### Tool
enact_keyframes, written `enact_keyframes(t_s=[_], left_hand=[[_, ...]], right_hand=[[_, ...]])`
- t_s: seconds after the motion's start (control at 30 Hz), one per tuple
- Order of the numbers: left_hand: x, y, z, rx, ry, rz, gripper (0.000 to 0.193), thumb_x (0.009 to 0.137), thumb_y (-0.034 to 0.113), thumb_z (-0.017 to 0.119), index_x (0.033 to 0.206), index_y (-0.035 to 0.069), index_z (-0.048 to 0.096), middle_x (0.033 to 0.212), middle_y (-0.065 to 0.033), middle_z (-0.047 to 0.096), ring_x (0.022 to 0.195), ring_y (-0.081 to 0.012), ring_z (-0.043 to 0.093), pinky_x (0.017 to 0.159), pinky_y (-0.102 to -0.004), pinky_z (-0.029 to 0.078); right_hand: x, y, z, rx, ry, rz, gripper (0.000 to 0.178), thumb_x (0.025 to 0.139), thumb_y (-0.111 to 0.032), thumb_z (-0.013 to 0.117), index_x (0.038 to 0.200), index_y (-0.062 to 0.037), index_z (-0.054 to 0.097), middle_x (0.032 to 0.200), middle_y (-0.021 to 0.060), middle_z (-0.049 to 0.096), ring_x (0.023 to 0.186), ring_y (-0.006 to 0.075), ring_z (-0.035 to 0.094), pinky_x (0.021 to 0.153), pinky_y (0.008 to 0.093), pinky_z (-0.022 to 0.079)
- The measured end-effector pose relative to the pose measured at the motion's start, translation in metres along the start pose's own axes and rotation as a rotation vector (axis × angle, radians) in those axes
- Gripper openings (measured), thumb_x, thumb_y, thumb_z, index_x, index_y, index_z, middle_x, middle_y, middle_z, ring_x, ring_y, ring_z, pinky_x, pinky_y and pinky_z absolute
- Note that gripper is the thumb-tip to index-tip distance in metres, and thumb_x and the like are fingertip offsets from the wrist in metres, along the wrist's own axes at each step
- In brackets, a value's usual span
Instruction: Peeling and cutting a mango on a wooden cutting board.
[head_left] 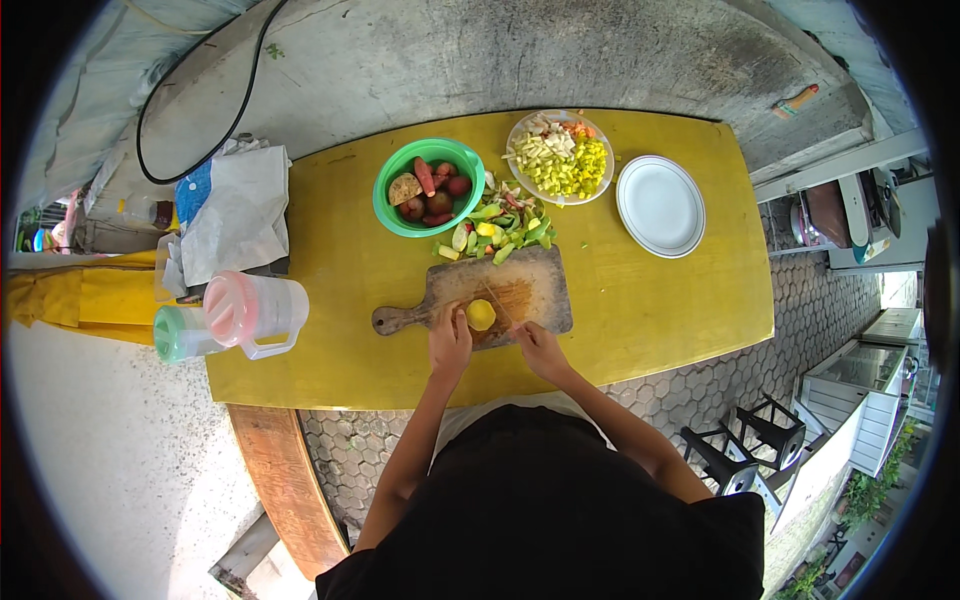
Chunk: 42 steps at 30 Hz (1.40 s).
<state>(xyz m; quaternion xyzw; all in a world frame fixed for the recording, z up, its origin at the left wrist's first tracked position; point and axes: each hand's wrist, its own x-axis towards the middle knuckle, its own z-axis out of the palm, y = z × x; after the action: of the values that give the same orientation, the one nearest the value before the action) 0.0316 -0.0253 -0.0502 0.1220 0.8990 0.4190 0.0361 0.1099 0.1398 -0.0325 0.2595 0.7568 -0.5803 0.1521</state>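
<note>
Head view, looking down on a yellow table (680, 310). A rounded piece of yellow produce (481, 316), its exact kind too small to tell, lies on a worn wooden cutting board (548, 285), toward the board's near edge and between the two hands. The left hand (450, 340) has its fingers drawn together at the piece's left edge; whether they press on it or only rest beside it cannot be told. The right hand (539, 347) is closed around the handle of a thin-bladed knife (496, 301), whose blade slants up and leftward, just right of the piece.

Handling, as judged from appearance: the piece should be light and fairly firm, probably moist and slippery on its bare surface, and liable to roll or skid on its curved side. The surest hold would be on the flank away from the blade, with fingertips curled back. The knife looks light and slender, best gripped by its handle alone. The board appears stiff and comparatively heavy, with its paddle handle at left a natural place to grasp it.

Beyond the board lie green and yellow peelings (515, 226), a green bowl (384, 188) of reddish produce, and a plate (527, 187) of diced pieces.
</note>
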Motion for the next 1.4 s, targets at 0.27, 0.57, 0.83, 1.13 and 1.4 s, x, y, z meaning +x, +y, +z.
enact_keyframes(t_s=[0.27, 0.57, 0.83, 1.13, 1.4], left_hand=[[-0.004, 0.015, -0.008, -0.225, -0.157, 0.066, 0.050, 0.073, 0.010, 0.068, 0.118, 0.000, 0.050, 0.114, -0.0180, 0.055, 0.098, -0.0287, 0.059, 0.073, -0.0333, 0.053], [-0.015, 0.010, 0.008, -0.115, -0.093, 0.011, 0.047, 0.069, 0.015, 0.074, 0.109, -0.002, 0.055, 0.101, -0.0182, 0.059, 0.089, -0.0296, 0.060, 0.065, -0.0323, 0.053], [-0.007, 0.021, 0.002, 0.119, -0.244, -0.047, 0.042, 0.070, 0.020, 0.070, 0.103, -0.003, 0.056, 0.097, -0.0219, 0.058, 0.088, -0.0369, 0.057, 0.072, -0.0402, 0.048], [-0.004, 0.028, 0.005, 0.283, -0.309, -0.020, 0.050, 0.076, 0.027, 0.063, 0.114, -0.003, 0.053, 0.072, -0.0220, 0.061, 0.069, -0.0382, 0.061, 0.064, -0.0442, 0.049], [-0.004, 0.036, 0.007, 0.259, -0.338, -0.079, 0.055, 0.078, 0.026, 0.061, 0.121, -0.006, 0.047, 0.079, -0.0236, 0.061, 0.074, -0.0377, 0.061, 0.066, -0.0428, 0.049]], right_hand=[[-0.021, 0.013, 0.004, -0.145, 0.030, -0.167, 0.045, 0.091, -0.038, 0.045, 0.071, 0.0008, 0.056, 0.054, 0.0151, 0.051, 0.051, 0.0258, 0.055, 0.050, 0.0379, 0.040], [-0.036, -0.001, 0.005, -0.480, 0.022, -0.182, 0.038, 0.092, -0.036, 0.039, 0.083, -0.0006, 0.052, 0.064, 0.0259, 0.057, 0.062, 0.0450, 0.057, 0.061, 0.0540, 0.045], [-0.040, -0.022, 0.007, -0.641, 0.067, -0.149, 0.045, 0.093, -0.036, 0.035, 0.077, 0.0012, 0.055, 0.068, 0.0252, 0.060, 0.066, 0.0424, 0.060, 0.063, 0.0510, 0.047], [-0.017, -0.041, 0.012, -0.657, -0.007, -0.064, 0.053, 0.094, -0.037, 0.032, 0.076, 0.0031, 0.062, 0.074, 0.0262, 0.061, 0.072, 0.0431, 0.061, 0.067, 0.0496, 0.048], [-0.009, -0.027, 0.007, -0.535, -0.052, 0.023, 0.056, 0.094, -0.039, 0.029, 0.078, 0.0038, 0.062, 0.077, 0.0292, 0.060, 0.078, 0.0447, 0.059, 0.072, 0.0515, 0.046]])
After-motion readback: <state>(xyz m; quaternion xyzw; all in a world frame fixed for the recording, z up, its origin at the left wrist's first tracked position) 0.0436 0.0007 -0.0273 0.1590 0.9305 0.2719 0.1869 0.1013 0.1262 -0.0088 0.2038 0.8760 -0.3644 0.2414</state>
